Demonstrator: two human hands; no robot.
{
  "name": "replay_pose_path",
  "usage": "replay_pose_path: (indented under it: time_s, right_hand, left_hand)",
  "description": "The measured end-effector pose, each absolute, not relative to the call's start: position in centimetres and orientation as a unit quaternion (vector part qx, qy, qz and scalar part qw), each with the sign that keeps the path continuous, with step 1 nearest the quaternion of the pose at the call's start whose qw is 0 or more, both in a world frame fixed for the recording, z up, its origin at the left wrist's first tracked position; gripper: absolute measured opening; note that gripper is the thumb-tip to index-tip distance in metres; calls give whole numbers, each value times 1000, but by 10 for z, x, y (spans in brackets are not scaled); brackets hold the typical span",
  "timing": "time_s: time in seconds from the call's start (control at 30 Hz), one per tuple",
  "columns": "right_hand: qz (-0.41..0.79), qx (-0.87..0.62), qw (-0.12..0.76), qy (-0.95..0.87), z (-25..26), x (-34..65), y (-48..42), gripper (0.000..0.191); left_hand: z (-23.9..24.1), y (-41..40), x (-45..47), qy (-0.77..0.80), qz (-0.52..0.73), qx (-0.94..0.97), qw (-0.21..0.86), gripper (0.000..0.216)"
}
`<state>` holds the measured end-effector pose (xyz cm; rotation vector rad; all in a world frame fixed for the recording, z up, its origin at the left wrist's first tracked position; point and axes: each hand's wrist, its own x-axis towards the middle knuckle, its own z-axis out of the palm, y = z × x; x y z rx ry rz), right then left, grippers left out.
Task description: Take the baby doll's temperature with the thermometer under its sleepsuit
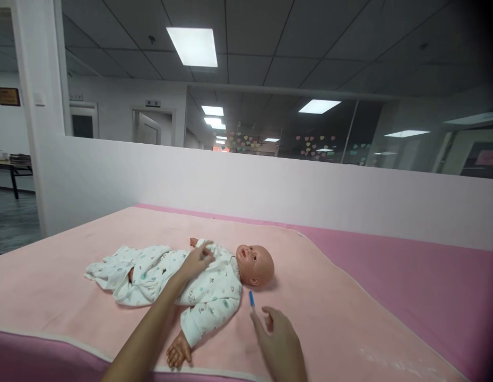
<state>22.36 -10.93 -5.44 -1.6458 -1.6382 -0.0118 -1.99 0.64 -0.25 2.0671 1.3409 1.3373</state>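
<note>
Doll point(218, 281) is lying dressed under the loosely open, empty-looking left hand point(197, 261); seemingly unused, a blue stick point(251, 298) is showing beyond the half-open right hand point(278, 335), hold unclear.

Ceiling lights point(192, 46) above a white half-wall point(246, 185)

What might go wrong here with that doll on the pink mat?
The thin blue-ended stick by the right hand might slip or roll, being so slim. The near hand of the doll lies close to the front edge of the mat; a shift might carry it over. The left hand might rumple the printed outfit.
</note>
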Motion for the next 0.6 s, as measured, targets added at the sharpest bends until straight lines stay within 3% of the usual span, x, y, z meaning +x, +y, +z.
replay_pose_path:
  time_s: [0.13, 0.33, 0.47, 0.6]
  right_hand:
    - [-74, -649, 329, -682, -85, 234, -126, 21]
    - [-36, -723, 263, -637, -67, 233, -124, 29]
    - [33, -761, 316, -566, -41, 235, -129, 25]
    - [-30, -697, 438, -567, -23, 219, -131, 29]
  left_hand:
    - [-11, 1, -19, 449, 395, 781, 182, 39]
    - [-22, 4, -17, 491, 521, 673, 186, 33]
    - [-26, 12, -18, 464, 584, 622, 238, 39]
    - [-23, 13, -21, 430, 610, 603, 282, 42]
